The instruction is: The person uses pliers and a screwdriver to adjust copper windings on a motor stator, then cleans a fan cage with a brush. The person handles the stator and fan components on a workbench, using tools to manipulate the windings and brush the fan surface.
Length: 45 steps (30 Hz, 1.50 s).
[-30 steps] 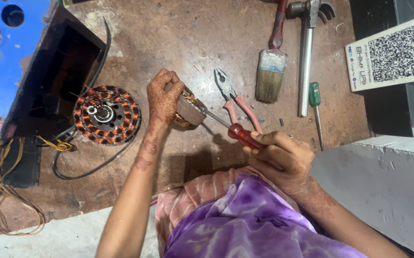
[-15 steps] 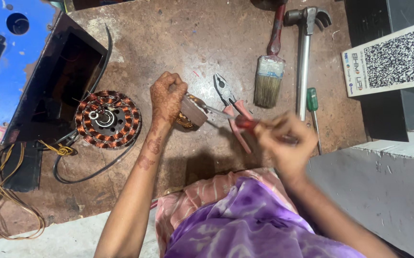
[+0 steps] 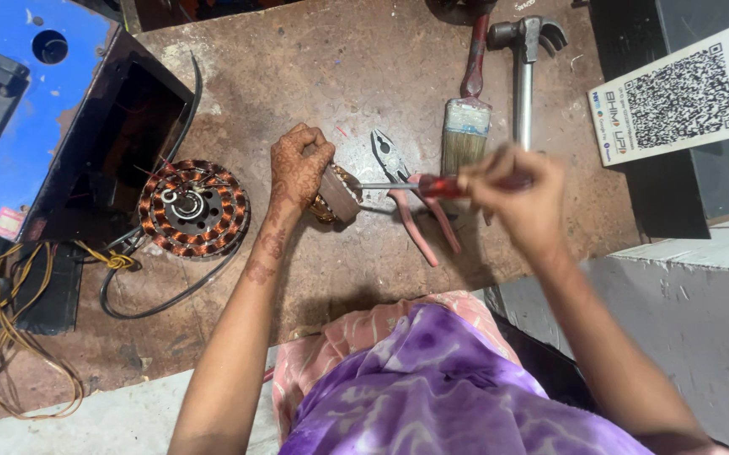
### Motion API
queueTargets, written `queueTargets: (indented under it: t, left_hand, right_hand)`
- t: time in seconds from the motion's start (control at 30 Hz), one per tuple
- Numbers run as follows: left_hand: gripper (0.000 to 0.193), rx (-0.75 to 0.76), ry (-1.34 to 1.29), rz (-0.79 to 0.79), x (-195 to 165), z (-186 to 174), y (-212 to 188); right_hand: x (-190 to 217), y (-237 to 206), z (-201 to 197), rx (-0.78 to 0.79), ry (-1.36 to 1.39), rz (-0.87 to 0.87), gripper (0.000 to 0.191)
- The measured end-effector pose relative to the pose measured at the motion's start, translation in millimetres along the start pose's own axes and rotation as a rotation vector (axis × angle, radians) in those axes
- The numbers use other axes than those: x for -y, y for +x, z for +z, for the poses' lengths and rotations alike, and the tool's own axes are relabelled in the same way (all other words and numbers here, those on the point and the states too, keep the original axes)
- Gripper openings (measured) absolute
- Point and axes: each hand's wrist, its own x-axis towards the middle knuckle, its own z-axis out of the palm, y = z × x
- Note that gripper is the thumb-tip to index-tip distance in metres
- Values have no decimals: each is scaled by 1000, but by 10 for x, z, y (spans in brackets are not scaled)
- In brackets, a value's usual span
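Note:
My left hand (image 3: 299, 166) grips a small motor part (image 3: 339, 195) with copper windings, held on the brown workbench (image 3: 314, 76). My right hand (image 3: 512, 195) holds a red-handled screwdriver (image 3: 419, 186), its metal shaft lying level and its tip at the part's right side. A pair of pliers with pink handles (image 3: 411, 206) lies on the bench just beneath the screwdriver.
A round copper-wound stator (image 3: 193, 209) with a black cable lies left of my left hand. A blue metal case (image 3: 19, 101) stands at the far left, with yellow wires (image 3: 10, 337) below it. A paintbrush (image 3: 465, 126), a claw hammer (image 3: 524, 67) and a white printed card (image 3: 680, 93) lie at the back right.
My right hand has swung the screwdriver from a slanted low position up to level, moving right and away from my body. The view has shifted, showing more of the blue case.

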Motion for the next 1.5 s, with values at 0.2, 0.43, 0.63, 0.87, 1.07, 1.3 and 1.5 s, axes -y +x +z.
queueTargets:
  t: [0.2,0.43,0.63,0.87,1.07,1.3,1.5]
  left_hand:
    - [10,-74,1,-6,12,-6,-3]
    - [12,-92,-37,-98,10,-24,-19]
    - [14,-62,-157,-150,50,-73,-38]
    - [13,-59,-101,-104,122,-44,-16]
    - [7,-129,-212,-264,118,-23,-45]
    - [15,-208,-102,-240,133,91,19]
    - [18,-269,-101,-265,106,153,-48]
  right_hand:
    - [194,-610,286,-13,-454,-398,22]
    - [384,-703,325,25,-668,-579,28]
    - [293,-543,306,72,-605,-504,29]
    - [359,-500,443,120,-761,-608,31]
    - [331,-630,634,-30,-580,-498,28]
    - [173,-897,821,70,-35,266,4]
    - [250,-883,942,-106,-837,-716,25]
